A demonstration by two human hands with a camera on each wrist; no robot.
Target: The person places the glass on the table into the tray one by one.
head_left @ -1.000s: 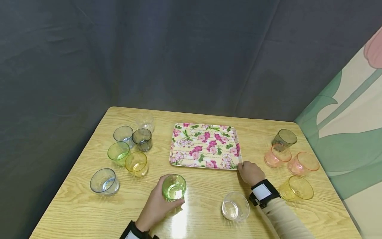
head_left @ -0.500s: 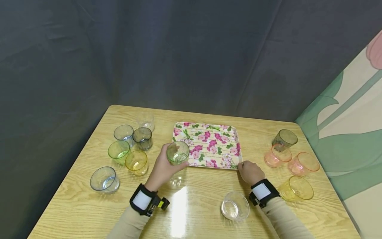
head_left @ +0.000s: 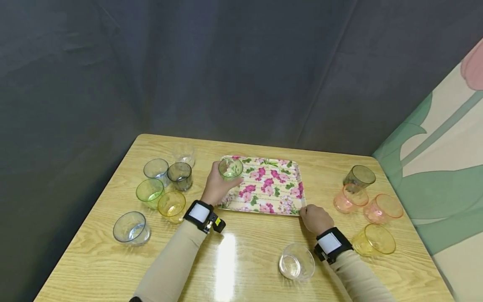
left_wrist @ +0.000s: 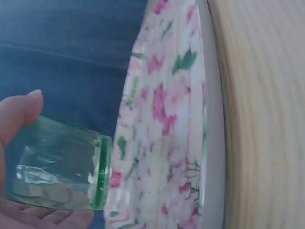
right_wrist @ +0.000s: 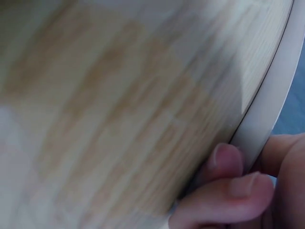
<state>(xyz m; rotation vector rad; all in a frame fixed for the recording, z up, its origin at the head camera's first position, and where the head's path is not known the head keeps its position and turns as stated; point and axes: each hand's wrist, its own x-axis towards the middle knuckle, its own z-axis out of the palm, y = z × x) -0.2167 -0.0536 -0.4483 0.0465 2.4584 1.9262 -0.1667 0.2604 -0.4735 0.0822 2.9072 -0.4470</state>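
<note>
My left hand (head_left: 218, 184) grips a green glass (head_left: 231, 169) around its side, upright over the far left corner of a flowered tray (head_left: 268, 188). In the left wrist view, the base of the green glass (left_wrist: 59, 162) is right at the tray's patterned surface (left_wrist: 162, 119). With curled fingers, my right hand (head_left: 316, 219) holds the tray's near right corner. Seen from the right wrist, the fingers (right_wrist: 224, 200) close on the tray's pale rim (right_wrist: 267, 109). Part of the tray's left side is hidden behind my left hand.
On the left stand several glasses, among them a yellow one (head_left: 172, 207), a dark grey one (head_left: 180, 178) and a blue-rimmed one (head_left: 132, 230). A clear glass (head_left: 297, 264) sits by my right forearm. Pink (head_left: 382, 209), yellow (head_left: 371, 241) and grey (head_left: 357, 177) glasses stand on the right.
My left hand has carried the green glass from the near part of the table forward and slightly right, over the tray's far left corner. The right hand stays at its corner.
</note>
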